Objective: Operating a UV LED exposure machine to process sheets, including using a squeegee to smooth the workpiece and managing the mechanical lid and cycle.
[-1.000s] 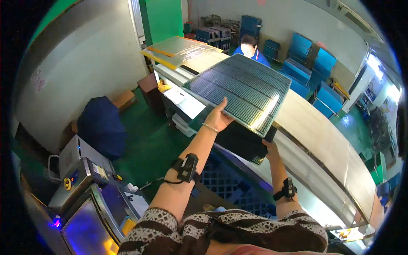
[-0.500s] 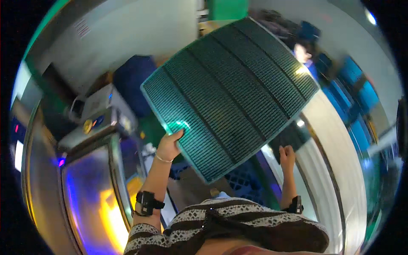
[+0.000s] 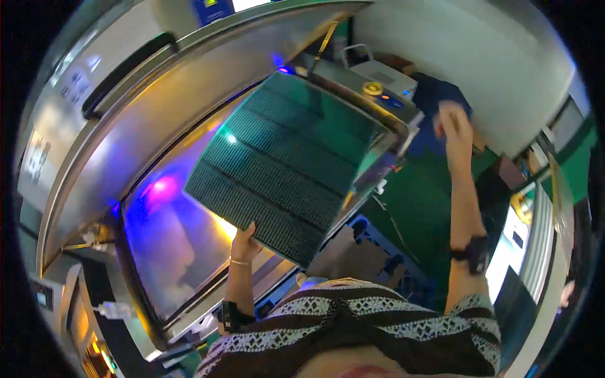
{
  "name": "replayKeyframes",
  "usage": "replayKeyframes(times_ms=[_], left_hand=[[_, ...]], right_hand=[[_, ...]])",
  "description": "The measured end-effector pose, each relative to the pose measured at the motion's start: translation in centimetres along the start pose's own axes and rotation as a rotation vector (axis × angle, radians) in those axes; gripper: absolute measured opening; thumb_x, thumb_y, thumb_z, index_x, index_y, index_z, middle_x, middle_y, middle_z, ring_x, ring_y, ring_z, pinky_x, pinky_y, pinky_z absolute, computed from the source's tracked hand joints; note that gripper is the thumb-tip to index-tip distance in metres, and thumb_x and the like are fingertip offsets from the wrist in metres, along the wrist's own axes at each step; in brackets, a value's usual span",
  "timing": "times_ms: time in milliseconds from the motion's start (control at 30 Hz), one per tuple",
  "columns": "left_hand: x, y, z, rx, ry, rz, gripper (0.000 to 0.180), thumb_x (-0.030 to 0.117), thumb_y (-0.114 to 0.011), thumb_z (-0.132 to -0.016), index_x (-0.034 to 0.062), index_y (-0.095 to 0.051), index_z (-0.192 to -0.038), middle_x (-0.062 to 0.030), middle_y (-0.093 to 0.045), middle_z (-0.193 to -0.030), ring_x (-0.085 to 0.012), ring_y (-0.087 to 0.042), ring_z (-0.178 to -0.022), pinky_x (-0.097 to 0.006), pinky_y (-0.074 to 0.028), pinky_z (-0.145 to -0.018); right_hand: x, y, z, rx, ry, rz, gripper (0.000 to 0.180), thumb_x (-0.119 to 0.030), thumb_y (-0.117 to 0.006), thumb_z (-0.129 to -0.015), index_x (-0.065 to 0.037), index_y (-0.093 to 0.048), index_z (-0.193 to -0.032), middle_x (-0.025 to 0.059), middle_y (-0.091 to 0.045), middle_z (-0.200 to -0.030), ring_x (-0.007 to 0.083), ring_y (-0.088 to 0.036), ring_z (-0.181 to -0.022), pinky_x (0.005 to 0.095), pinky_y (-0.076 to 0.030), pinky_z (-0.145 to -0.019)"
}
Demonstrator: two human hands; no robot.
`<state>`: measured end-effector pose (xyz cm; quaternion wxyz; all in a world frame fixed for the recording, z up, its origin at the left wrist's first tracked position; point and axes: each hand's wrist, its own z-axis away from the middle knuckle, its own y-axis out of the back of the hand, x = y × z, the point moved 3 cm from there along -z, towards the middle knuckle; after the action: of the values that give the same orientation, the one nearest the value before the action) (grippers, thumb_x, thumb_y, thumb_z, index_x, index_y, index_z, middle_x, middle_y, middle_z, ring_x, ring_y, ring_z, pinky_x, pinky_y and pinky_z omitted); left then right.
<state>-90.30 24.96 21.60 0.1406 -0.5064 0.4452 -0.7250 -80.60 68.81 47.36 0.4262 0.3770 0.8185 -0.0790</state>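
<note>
The left hand is clamped on the near edge of a large dark-green ribbed panel, thumb on top and fingers hidden beneath, with a thin bracelet at the wrist and a dark strap further down the forearm. The panel is held tilted in the air, its far corner up toward the machine, its near corner just above the person's patterned top. Its surface shows fine ridges split into several long bands.

The right hand is raised to the right of the panel and well apart from it, fingers spread and holding nothing; it is blurred, so finer detail cannot be told. A dark strap sits on that forearm too.

Behind the panel stands a big stainless machine with its long lid lifted. The open chamber under the lid glows blue, violet and orange; what lies inside cannot be made out. Just right of the panel's far corner, a yellow round button sits on the machine's control ledge. Below the panel, a blue plastic crate rests on the green floor.
</note>
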Motion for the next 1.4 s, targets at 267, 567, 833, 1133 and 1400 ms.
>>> replayKeyframes(times_ms=[267, 567, 833, 1133, 1400], left_hand=[[-4.9, 5.0, 0.7, 0.405, -0.372, 0.149, 0.026, 0.005, -0.049, -0.088, 0.0033, -0.048, -0.114, -0.0095, -0.053, -0.112, -0.0234, -0.053, -0.102, -0.039, -0.045, -0.088], [-11.0, 9.0, -11.6, 0.689, -0.303, 0.667, 0.029, 0.022, -0.043, -0.093, 0.0005, -0.048, -0.111, -0.0115, -0.053, -0.111, -0.0251, -0.056, -0.094, -0.039, -0.051, -0.08], [-13.0, 7.5, -9.9, 0.59, -0.066, 0.267, 0.04, 0.024, -0.048, -0.091, 0.003, -0.041, -0.124, -0.0149, -0.054, -0.11, -0.032, -0.048, -0.108, -0.044, -0.045, -0.086], [11.2, -5.8, 21.4, 1.416, -1.265, -1.331, 0.016, 0.018, -0.052, -0.087, 0.0024, -0.055, -0.086, -0.0036, -0.053, -0.077, -0.0097, -0.05, -0.065, -0.023, -0.04, -0.053], [10.5, -3.1, 8.9, 0.434, -0.329, -2.371, 0.027, 0.029, -0.047, -0.087, 0.0105, -0.062, -0.1, -0.0167, -0.058, -0.108, -0.0339, -0.054, -0.097, -0.039, -0.042, -0.085]], right_hand=[[-21.9, -22.7, -5.8, -0.014, 1.364, 0.014, 0.046, -0.036, -0.05, -0.087, -0.002, -0.047, -0.118, 0.0212, -0.053, -0.107, 0.0351, -0.048, -0.104, 0.0428, -0.038, -0.089], [-27.2, -26.3, -5.7, -0.258, 1.149, 0.146, 0.047, -0.044, -0.048, -0.085, -0.001, -0.057, -0.068, 0.0196, -0.058, -0.068, 0.0357, -0.059, -0.067, 0.0432, -0.045, -0.063], [-25.2, -28.7, -4.2, -0.241, 1.156, 0.115, 0.049, -0.049, -0.047, -0.084, -0.004, -0.058, -0.066, 0.0167, -0.058, -0.063, 0.0343, -0.059, -0.062, 0.0423, -0.045, -0.058], [-18.1, -22.9, 5.3, -1.079, 1.01, 0.108, 0.027, -0.035, -0.062, -0.075, -0.01, -0.054, -0.083, 0.0119, -0.054, -0.06, 0.0355, -0.054, -0.06, 0.0452, -0.041, -0.056], [-3.1, -22.8, 21.3, -1.863, 0.669, 0.394, 0.033, -0.028, -0.054, -0.075, -0.008, -0.052, -0.102, 0.0197, -0.061, -0.084, 0.0358, -0.059, -0.08, 0.046, -0.045, -0.069]])
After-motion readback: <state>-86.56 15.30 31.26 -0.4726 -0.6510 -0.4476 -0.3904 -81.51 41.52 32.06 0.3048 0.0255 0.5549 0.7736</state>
